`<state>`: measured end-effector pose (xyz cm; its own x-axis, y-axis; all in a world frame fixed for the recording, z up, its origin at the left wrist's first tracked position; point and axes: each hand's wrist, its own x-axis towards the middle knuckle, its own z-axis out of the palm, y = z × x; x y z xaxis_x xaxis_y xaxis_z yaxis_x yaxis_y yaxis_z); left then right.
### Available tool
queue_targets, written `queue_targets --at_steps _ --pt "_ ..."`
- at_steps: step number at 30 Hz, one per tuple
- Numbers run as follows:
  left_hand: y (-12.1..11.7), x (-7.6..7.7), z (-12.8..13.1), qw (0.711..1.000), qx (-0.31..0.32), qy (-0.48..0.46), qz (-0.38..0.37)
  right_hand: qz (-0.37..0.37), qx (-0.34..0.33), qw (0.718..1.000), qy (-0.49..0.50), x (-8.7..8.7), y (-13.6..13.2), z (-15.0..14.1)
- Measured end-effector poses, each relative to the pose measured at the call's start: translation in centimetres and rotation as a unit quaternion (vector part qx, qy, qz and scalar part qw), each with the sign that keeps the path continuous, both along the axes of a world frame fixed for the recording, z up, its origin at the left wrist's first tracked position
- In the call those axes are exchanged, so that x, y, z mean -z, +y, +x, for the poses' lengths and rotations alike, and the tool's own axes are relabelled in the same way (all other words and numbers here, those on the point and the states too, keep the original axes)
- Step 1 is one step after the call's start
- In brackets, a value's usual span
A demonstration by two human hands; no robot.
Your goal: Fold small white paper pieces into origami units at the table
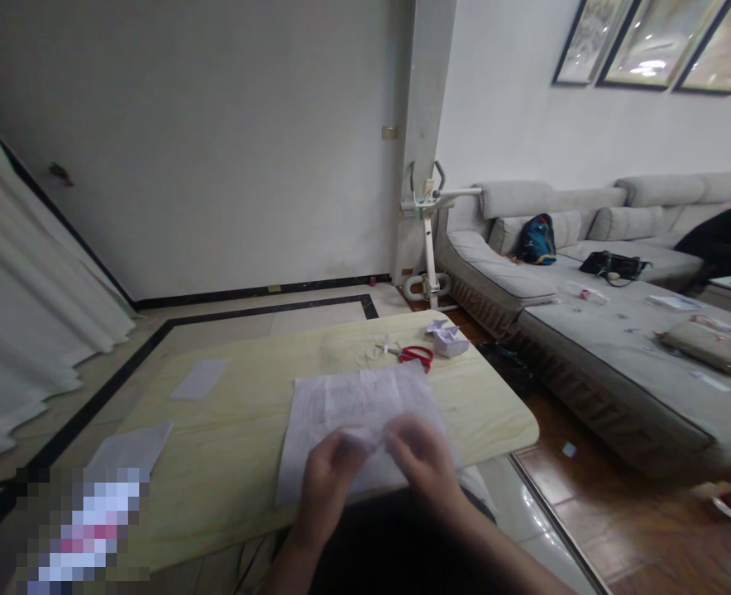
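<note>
Over a large sheet of paper (316,413), both hands are drawn close together near the front edge of the wooden table. My left hand (333,463) is closed, fingers curled in a pinch on a small piece of white paper (360,432). My right hand (420,454) pinches at the right end of that same piece. Motion blurs the fingertips, and the paper's exact shape is hard to make out. Beyond the sheet lie red-handled scissors (416,357), with thin pale strips (375,351) beside them. A folded paper shape (451,340) stands at the table's far right corner.
The pale wooden table (241,446) has a small paper (199,379) and a larger paper (133,450) on its left. Past the right edge is a grey sofa (607,372) with bags; a person in dark clothes (728,244) sits there. Exercise equipment (428,240) stands behind.
</note>
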<state>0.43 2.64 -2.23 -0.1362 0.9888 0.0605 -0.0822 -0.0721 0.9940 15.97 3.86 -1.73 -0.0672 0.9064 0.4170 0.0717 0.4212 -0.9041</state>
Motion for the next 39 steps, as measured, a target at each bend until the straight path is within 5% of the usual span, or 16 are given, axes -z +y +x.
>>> queue_targets --at_steps 6,15,27,39 --pt "-0.5 -0.8 -0.2 0.999 0.007 0.046 0.0 0.048 -0.006 0.999 -0.009 -0.2 -0.2 0.3" --pt "-0.7 -1.3 0.0 0.992 0.023 0.113 0.054 0.006 -0.076 0.995 -0.066 -0.8 0.3 0.8" --pt "-0.6 -2.0 -0.7 0.969 0.017 0.21 0.132 0.076 -0.035 0.993 -0.084 -1.1 0.4 1.0" --pt "-0.8 -1.8 -1.1 0.953 0.046 0.237 0.18 0.108 -0.078 0.986 -0.104 -2.1 0.0 1.5"
